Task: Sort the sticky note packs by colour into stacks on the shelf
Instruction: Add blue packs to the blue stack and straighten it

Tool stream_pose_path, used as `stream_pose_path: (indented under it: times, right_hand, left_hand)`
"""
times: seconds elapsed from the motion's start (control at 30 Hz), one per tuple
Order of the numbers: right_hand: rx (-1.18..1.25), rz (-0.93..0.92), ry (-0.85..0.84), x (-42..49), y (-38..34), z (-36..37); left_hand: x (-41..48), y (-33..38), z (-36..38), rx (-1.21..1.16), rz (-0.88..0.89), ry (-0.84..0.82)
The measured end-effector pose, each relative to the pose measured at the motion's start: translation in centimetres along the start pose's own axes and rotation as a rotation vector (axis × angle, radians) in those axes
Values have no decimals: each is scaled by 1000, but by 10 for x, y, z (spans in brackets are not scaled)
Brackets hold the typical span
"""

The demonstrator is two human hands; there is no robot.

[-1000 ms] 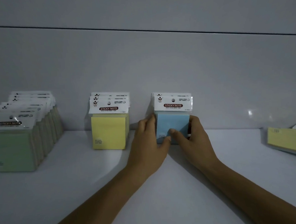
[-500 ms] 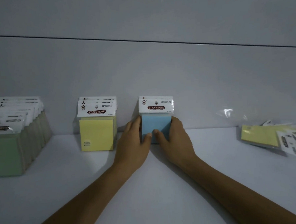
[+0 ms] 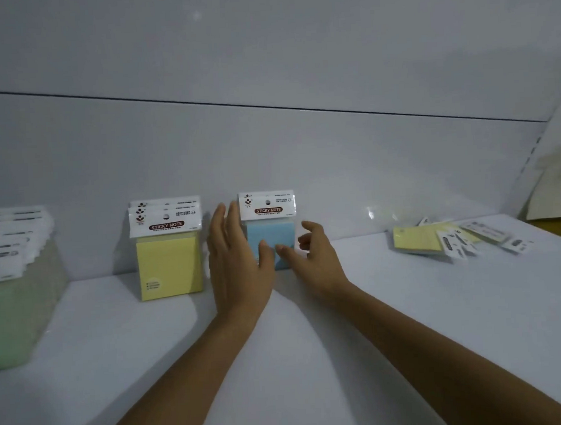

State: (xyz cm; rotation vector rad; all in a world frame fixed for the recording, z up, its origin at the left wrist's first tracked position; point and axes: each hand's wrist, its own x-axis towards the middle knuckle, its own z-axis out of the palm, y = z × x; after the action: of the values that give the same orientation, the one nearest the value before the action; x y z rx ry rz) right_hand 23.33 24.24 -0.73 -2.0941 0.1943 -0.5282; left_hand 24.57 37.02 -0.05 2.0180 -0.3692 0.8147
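A white shelf (image 3: pixel 376 321) runs under a plain white back panel (image 3: pixel 302 162) in dim light; the head view is the only one there is.

In it, three stacks stand upright along the shelf: a long green stack (image 3: pixel 13 291) at the far left, a yellow stack (image 3: pixel 168 267) near the middle, and the blue stack (image 3: pixel 271 238) just right of it, close to the back panel. Off to the right, well apart, loose packs (image 3: pixel 417 242) lie flat in an untidy overlap, at least one of them yellow.

The left hand (image 3: pixel 236 266) stands on edge between the yellow and blue stacks, its fingers (image 3: pixel 232 221) straight and together along the blue stack's left side, with the thumb across its front. The right hand (image 3: pixel 314 259) is at the blue stack's right side, its fingers (image 3: pixel 309 230) loosely curled and holding nothing, with a sliver of white showing between them and the pack.

The step looks like squaring up the blue stack and letting go. To do it well, both hands should draw straight back and apart so no header card is snagged and the upright packs do not topple. The next reach is probably rightward to the loose packs, and it is best to lift one pack at a time, since their slick wrappers will likely slide over each other.
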Motion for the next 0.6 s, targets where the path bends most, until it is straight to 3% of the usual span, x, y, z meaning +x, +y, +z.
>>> stream_pose_path:
  times: [0.1,0.23,0.4,0.6]
  right_hand:
    - [-69,34,37,-22,9,-21]
    - [-361,-4,53,-54,27,-56]
    - [-448,29,62,-84,40,-105]
    - [-507,62,106,-104,54,-169]
  left_hand:
    - [-7,13,-3,81,298,-62]
    - [-17,25,-2,214,660,-238]
    - [-22,30,-3,269,856,-347]
    - [-44,74,3,325,968,-446]
